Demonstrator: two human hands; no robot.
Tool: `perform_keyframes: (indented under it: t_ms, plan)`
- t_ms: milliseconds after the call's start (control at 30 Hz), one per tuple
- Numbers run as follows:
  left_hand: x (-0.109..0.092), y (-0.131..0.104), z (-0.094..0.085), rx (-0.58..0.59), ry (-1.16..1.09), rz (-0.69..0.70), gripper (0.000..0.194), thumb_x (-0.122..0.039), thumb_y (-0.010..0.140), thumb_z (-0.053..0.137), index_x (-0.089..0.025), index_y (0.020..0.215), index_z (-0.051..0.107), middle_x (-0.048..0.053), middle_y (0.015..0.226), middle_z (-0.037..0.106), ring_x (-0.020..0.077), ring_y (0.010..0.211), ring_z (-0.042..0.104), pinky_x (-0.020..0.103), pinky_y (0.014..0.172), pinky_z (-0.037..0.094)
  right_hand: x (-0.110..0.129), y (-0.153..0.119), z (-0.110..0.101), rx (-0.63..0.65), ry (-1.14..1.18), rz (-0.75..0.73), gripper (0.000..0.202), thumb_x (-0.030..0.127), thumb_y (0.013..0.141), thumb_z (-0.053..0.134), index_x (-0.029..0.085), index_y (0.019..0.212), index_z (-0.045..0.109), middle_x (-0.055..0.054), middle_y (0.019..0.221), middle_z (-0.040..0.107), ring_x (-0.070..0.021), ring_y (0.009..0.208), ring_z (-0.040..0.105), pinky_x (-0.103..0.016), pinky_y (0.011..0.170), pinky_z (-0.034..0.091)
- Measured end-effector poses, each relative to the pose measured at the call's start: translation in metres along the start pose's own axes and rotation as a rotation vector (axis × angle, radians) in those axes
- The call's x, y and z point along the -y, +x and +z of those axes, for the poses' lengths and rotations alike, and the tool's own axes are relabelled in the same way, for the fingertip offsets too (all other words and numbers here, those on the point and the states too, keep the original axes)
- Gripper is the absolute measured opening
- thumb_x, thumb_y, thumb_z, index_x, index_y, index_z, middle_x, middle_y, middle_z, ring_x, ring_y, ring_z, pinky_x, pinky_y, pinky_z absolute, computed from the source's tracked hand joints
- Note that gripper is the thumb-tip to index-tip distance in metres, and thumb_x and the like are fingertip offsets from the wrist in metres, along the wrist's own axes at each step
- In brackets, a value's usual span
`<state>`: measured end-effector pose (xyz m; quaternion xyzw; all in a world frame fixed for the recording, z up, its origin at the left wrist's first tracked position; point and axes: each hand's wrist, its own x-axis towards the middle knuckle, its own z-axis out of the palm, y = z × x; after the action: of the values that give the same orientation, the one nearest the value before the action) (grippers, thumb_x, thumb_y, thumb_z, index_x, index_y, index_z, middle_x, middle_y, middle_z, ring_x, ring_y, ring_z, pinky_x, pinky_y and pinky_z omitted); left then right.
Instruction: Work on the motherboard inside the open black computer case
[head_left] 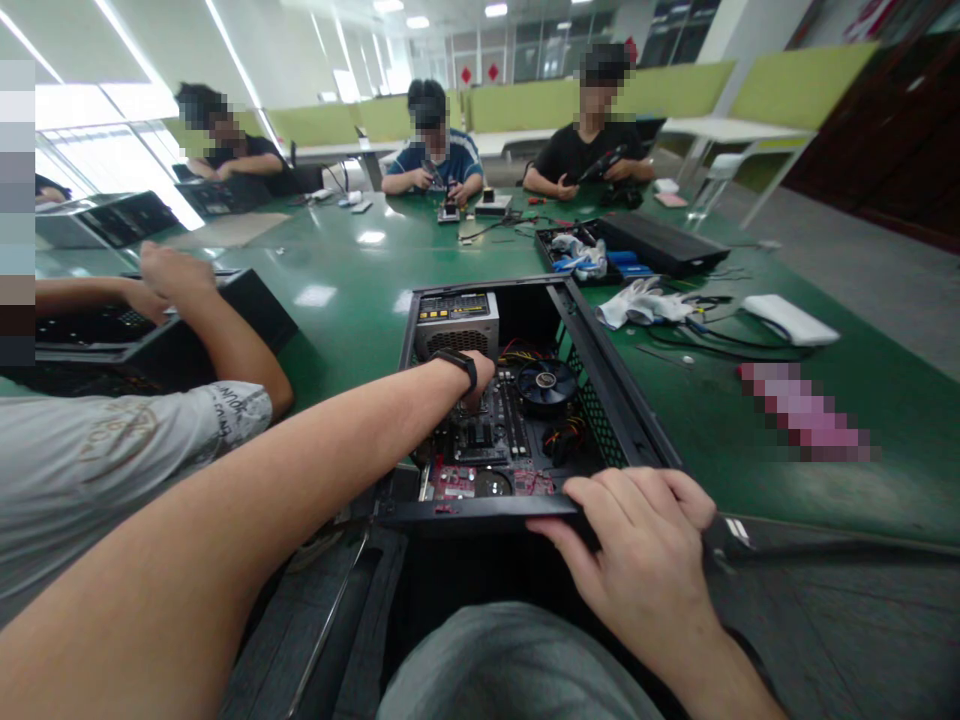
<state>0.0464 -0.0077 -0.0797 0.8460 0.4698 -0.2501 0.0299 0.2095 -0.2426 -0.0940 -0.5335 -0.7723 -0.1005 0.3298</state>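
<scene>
Head view: the left hand [482,376] is only partly visible. Its fingertips point down into the computer case [480,510] and are lost against dark parts; whether they are pinched together, apart or holding something cannot be told. The left forearm covers part of the case's left wall, and the wires beyond that hand are too dark to trace.

The right hand [637,535] is clamped on the case's near edge, fingers over the top and thumb against the outer face.

The case lies under the left hand and extends forward from the right. Just right of the left hand is a fan [546,382]; beyond it, slightly left, a metal box [459,325]. A red circuit board [459,483] lies between the left hand and the near edge.

Well forward of the right hand, gloves [649,302] lie on the table [825,490]. Right of them, a pink item [802,410] is pixelated and unidentifiable.
</scene>
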Motion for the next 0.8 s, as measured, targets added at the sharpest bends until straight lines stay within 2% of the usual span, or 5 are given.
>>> perform_keyframes:
  t_ms: [167, 367, 467, 633, 800]
  plan:
    - [0.000, 0.001, 0.000, 0.030, 0.037, 0.017, 0.053, -0.030, 0.053, 0.090, -0.012, 0.102, 0.079, 0.018, 0.106, 0.076, 0.0321, 0.101, 0.070, 0.033, 0.088, 0.055, 0.000, 0.000, 0.001, 0.000, -0.002, 0.000, 0.022, 0.045, 0.089, 0.066, 0.024, 0.091, 0.062, -0.001, 0.078, 0.063, -0.0205, 0.080, 0.052, -0.041, 0.085, 0.031]
    - [-0.001, -0.003, -0.002, 0.070, 0.099, 0.021, 0.056, -0.033, 0.058, 0.087, -0.013, 0.110, 0.078, 0.017, 0.113, 0.075, 0.0314, 0.104, 0.070, 0.031, 0.088, 0.055, 0.000, 0.001, 0.000, -0.007, 0.008, -0.012, 0.020, 0.043, 0.089, 0.067, 0.024, 0.093, 0.061, -0.001, 0.079, 0.063, -0.0203, 0.081, 0.052, -0.041, 0.085, 0.031]
    - [-0.001, -0.004, -0.002, 0.058, 0.077, 0.019, 0.054, -0.035, 0.059, 0.087, -0.016, 0.109, 0.078, 0.015, 0.112, 0.076, 0.0303, 0.105, 0.070, 0.030, 0.089, 0.054, 0.001, 0.001, 0.000, -0.002, 0.002, -0.008, 0.021, 0.044, 0.089, 0.066, 0.024, 0.092, 0.061, -0.001, 0.078, 0.063, -0.0202, 0.080, 0.052, -0.041, 0.085, 0.031]
    - [-0.005, -0.011, -0.006, 0.018, 0.019, -0.006, 0.057, -0.039, 0.059, 0.086, -0.014, 0.109, 0.078, 0.016, 0.114, 0.075, 0.0311, 0.107, 0.069, 0.029, 0.091, 0.053, 0.001, 0.000, -0.001, -0.004, 0.006, 0.001, 0.021, 0.044, 0.090, 0.066, 0.024, 0.091, 0.062, -0.001, 0.079, 0.063, -0.0200, 0.081, 0.053, -0.041, 0.086, 0.031]
    - [-0.009, -0.016, -0.010, 0.020, -0.012, -0.043, 0.060, -0.043, 0.066, 0.081, -0.017, 0.119, 0.073, 0.013, 0.119, 0.074, 0.0304, 0.113, 0.066, 0.029, 0.094, 0.052, 0.001, 0.001, 0.000, -0.002, 0.014, 0.004, 0.021, 0.043, 0.089, 0.066, 0.023, 0.091, 0.062, -0.001, 0.079, 0.062, -0.0200, 0.081, 0.052, -0.041, 0.086, 0.031]
